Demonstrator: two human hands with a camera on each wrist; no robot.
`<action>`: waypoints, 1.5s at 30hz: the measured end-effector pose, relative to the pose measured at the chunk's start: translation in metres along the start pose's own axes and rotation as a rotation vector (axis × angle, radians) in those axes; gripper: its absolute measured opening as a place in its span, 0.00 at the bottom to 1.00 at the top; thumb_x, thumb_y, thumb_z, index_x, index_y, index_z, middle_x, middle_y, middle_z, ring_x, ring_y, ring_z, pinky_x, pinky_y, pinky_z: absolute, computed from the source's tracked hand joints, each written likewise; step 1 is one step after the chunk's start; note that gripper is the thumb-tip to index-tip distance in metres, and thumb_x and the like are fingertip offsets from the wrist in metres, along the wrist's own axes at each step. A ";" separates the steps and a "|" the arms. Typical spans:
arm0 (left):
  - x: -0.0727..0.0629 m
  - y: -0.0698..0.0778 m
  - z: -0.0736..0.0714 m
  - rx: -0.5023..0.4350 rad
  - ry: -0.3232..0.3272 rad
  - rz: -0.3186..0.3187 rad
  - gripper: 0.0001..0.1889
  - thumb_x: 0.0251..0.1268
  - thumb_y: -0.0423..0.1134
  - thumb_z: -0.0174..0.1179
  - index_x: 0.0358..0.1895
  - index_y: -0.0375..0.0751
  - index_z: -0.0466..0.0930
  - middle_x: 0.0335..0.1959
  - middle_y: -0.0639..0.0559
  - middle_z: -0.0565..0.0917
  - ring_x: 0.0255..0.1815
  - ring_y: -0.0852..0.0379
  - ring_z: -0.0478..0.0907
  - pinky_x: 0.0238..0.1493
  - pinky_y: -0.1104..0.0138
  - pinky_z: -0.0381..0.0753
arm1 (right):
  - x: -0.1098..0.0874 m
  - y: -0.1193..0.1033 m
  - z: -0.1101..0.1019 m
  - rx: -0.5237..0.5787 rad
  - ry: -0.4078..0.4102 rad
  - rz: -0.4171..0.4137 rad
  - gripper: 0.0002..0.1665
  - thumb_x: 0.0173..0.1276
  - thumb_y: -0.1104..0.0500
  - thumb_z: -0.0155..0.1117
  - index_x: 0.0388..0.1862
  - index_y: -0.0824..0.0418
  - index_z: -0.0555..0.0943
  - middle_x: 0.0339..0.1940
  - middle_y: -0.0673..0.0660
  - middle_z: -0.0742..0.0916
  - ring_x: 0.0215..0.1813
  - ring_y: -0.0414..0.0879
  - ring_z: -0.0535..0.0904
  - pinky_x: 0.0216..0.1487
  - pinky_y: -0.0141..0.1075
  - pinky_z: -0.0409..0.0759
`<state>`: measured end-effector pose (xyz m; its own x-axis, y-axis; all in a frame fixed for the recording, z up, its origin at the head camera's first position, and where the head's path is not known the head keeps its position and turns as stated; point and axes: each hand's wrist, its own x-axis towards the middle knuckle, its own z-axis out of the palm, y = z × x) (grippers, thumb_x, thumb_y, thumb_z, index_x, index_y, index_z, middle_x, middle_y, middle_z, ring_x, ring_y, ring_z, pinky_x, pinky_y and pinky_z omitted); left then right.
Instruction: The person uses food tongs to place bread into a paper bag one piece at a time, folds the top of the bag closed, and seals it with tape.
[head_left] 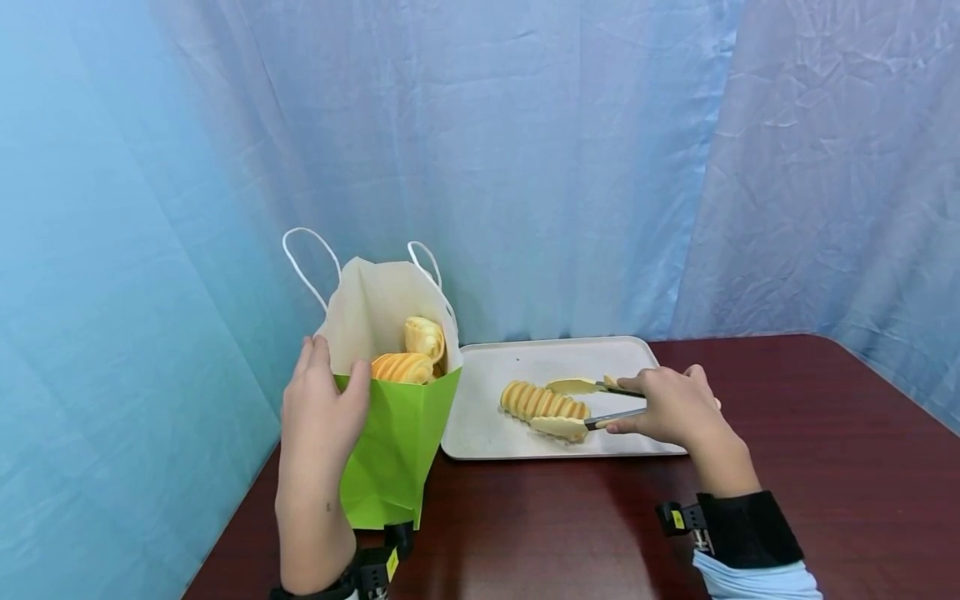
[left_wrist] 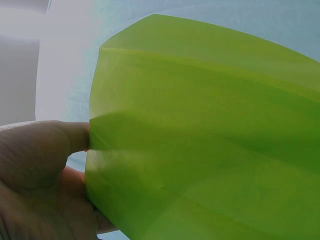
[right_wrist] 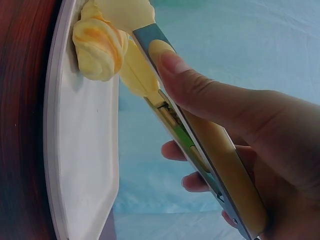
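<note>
In the head view my left hand holds the left side of a green paper bag with white string handles, thumb in front and fingers at the side. The left wrist view shows the thumb against the bag's edge. Inside the bag, striped pastry rolls lie near the top. My right hand grips metal tongs with cream tips. Those tips straddle a striped pastry roll on the white tray. From the right wrist, the roll rests beside the tongs' tips; firm contact is unclear.
A dark reddish wooden table carries the bag and tray. Behind and to the left hangs a light blue curtain. The bag stands close against the tray's left end.
</note>
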<state>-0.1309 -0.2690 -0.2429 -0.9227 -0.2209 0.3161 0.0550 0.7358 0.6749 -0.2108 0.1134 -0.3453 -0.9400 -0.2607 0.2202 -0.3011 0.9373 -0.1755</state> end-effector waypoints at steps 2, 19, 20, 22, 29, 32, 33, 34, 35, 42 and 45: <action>0.000 -0.001 0.000 0.001 -0.005 -0.001 0.37 0.75 0.43 0.43 0.79 0.26 0.45 0.82 0.31 0.45 0.82 0.36 0.45 0.76 0.43 0.52 | 0.000 0.001 0.000 -0.002 0.002 0.000 0.45 0.50 0.35 0.80 0.62 0.58 0.84 0.33 0.49 0.88 0.30 0.40 0.75 0.37 0.46 0.55; 0.000 -0.002 0.000 -0.002 -0.003 0.009 0.37 0.75 0.43 0.43 0.79 0.25 0.45 0.82 0.30 0.45 0.82 0.36 0.45 0.76 0.43 0.52 | -0.001 -0.001 0.000 -0.003 0.004 -0.006 0.45 0.49 0.34 0.80 0.62 0.58 0.85 0.42 0.55 0.91 0.31 0.40 0.76 0.36 0.46 0.55; 0.000 -0.002 0.000 -0.003 0.000 0.009 0.37 0.75 0.43 0.43 0.79 0.25 0.46 0.82 0.31 0.46 0.82 0.36 0.45 0.76 0.43 0.53 | -0.001 -0.001 0.000 -0.002 0.003 -0.005 0.45 0.49 0.34 0.80 0.62 0.58 0.85 0.44 0.56 0.91 0.31 0.41 0.76 0.36 0.46 0.56; 0.000 -0.002 0.000 -0.004 0.002 0.012 0.37 0.75 0.43 0.44 0.79 0.25 0.46 0.81 0.30 0.46 0.82 0.36 0.45 0.76 0.43 0.53 | -0.001 0.001 0.000 -0.002 -0.002 0.000 0.45 0.50 0.35 0.80 0.62 0.59 0.85 0.46 0.57 0.91 0.33 0.42 0.77 0.36 0.46 0.56; 0.000 -0.003 0.001 0.002 0.003 0.019 0.37 0.75 0.42 0.44 0.79 0.25 0.46 0.81 0.29 0.46 0.81 0.34 0.46 0.76 0.42 0.53 | -0.004 0.004 -0.002 0.002 -0.023 0.007 0.46 0.50 0.33 0.79 0.62 0.59 0.85 0.49 0.59 0.90 0.38 0.47 0.82 0.37 0.46 0.59; 0.000 -0.004 0.001 0.005 0.004 0.020 0.37 0.75 0.42 0.43 0.79 0.25 0.46 0.81 0.29 0.46 0.81 0.35 0.46 0.76 0.42 0.53 | -0.005 0.003 -0.003 0.006 -0.022 0.003 0.45 0.50 0.33 0.79 0.61 0.59 0.85 0.50 0.60 0.90 0.39 0.49 0.83 0.37 0.46 0.60; 0.000 -0.004 0.001 0.005 0.005 0.021 0.37 0.74 0.42 0.43 0.79 0.25 0.46 0.81 0.29 0.46 0.81 0.35 0.46 0.76 0.42 0.53 | -0.005 0.003 -0.003 0.006 -0.021 0.000 0.45 0.50 0.33 0.79 0.61 0.59 0.85 0.50 0.60 0.90 0.40 0.50 0.84 0.37 0.46 0.60; 0.001 -0.004 0.001 0.006 0.007 0.022 0.37 0.74 0.42 0.43 0.79 0.25 0.46 0.81 0.29 0.46 0.81 0.35 0.46 0.76 0.42 0.53 | -0.005 0.003 -0.004 0.006 -0.020 0.000 0.45 0.50 0.33 0.79 0.61 0.59 0.85 0.51 0.60 0.90 0.41 0.50 0.84 0.37 0.46 0.60; 0.001 -0.004 0.001 0.006 0.008 0.024 0.37 0.74 0.42 0.43 0.79 0.25 0.46 0.81 0.29 0.46 0.81 0.35 0.46 0.76 0.43 0.53 | -0.005 0.002 -0.004 0.008 -0.019 0.000 0.45 0.50 0.33 0.79 0.61 0.59 0.85 0.51 0.60 0.90 0.42 0.51 0.84 0.37 0.46 0.61; 0.001 -0.004 0.000 0.007 0.006 0.025 0.37 0.74 0.42 0.43 0.79 0.25 0.46 0.81 0.29 0.46 0.81 0.35 0.46 0.76 0.42 0.53 | -0.002 0.001 0.001 0.017 -0.028 -0.004 0.45 0.50 0.34 0.79 0.62 0.59 0.85 0.51 0.60 0.90 0.39 0.48 0.83 0.37 0.45 0.58; 0.000 -0.004 0.000 0.007 0.002 0.021 0.37 0.74 0.42 0.43 0.79 0.25 0.46 0.81 0.29 0.46 0.81 0.35 0.46 0.76 0.43 0.53 | -0.001 0.001 0.002 0.015 -0.019 -0.008 0.44 0.51 0.35 0.79 0.61 0.59 0.85 0.49 0.59 0.90 0.38 0.46 0.82 0.37 0.45 0.58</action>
<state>-0.1312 -0.2726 -0.2454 -0.9205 -0.2065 0.3317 0.0719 0.7449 0.6633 -0.2103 0.1140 -0.3480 -0.9405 -0.2721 0.2035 -0.3103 0.9319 -0.1880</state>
